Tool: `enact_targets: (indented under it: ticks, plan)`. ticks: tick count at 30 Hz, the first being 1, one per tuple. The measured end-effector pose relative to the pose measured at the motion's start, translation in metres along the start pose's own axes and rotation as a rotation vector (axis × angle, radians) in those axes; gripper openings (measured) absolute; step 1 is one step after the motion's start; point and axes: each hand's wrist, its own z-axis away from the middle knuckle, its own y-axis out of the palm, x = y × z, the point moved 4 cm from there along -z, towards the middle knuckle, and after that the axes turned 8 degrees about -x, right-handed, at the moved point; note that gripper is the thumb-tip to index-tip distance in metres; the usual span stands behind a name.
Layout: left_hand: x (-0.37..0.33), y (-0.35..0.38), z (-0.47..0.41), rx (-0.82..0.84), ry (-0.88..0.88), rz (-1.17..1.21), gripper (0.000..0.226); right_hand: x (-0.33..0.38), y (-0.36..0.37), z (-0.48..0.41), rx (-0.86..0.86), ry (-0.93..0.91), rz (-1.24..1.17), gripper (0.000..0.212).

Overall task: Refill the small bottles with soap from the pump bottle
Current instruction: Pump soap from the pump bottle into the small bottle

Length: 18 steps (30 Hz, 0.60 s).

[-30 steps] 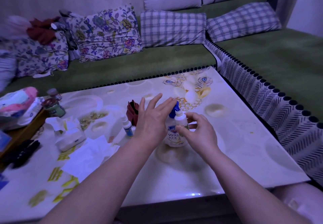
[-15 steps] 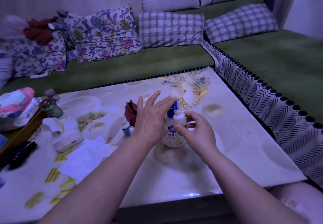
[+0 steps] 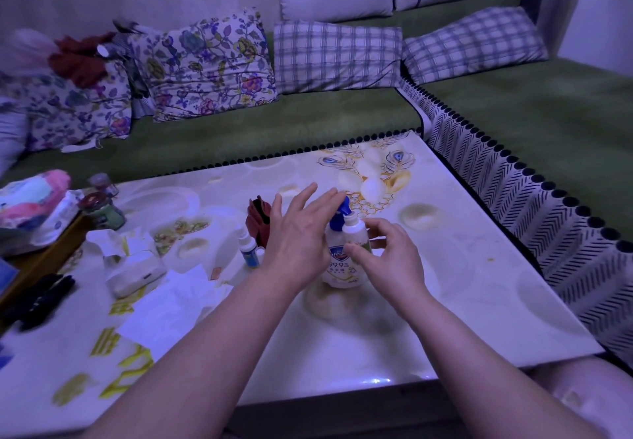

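A white soap pump bottle with a blue pump head stands in the middle of the table. My left hand has straight, spread fingers and rests its palm side on the pump head. My right hand pinches a small white bottle and holds it against the pump bottle, just below the nozzle. A second small bottle with a blue label stands upright on the table, left of my left hand.
A dark red pouch stands behind the second small bottle. White tissues and a white box lie at the left. Jars and a wooden tray sit at the far left. A green sofa surrounds the table.
Both hands stay at the pump bottle. My left hand has stayed over the pump head with only a slight shift; the small bottle remains under the nozzle.
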Motion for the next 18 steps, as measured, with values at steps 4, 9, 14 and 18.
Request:
enact_targets:
  ticks: [4,9,14,18]
  plan:
    - [-0.0004,0.0005,0.0020,0.006,0.004,-0.036,0.078,0.0000,0.0000,0.0006,0.007,0.005,-0.003,0.038]
    - [-0.0013,-0.0010,0.0024,0.029,0.020,-0.084,0.079,0.0011,0.0009,0.0014,0.017,0.013,-0.004,0.037]
    - [-0.0004,0.0000,0.0040,0.019,0.015,-0.064,0.080,0.0001,0.0021,0.0021,0.023,0.031,-0.016,0.038]
    - [0.0002,0.0037,0.0057,0.026,0.024,-0.055,0.080,-0.0036,0.0035,0.0040,0.040,0.056,-0.013,0.035]
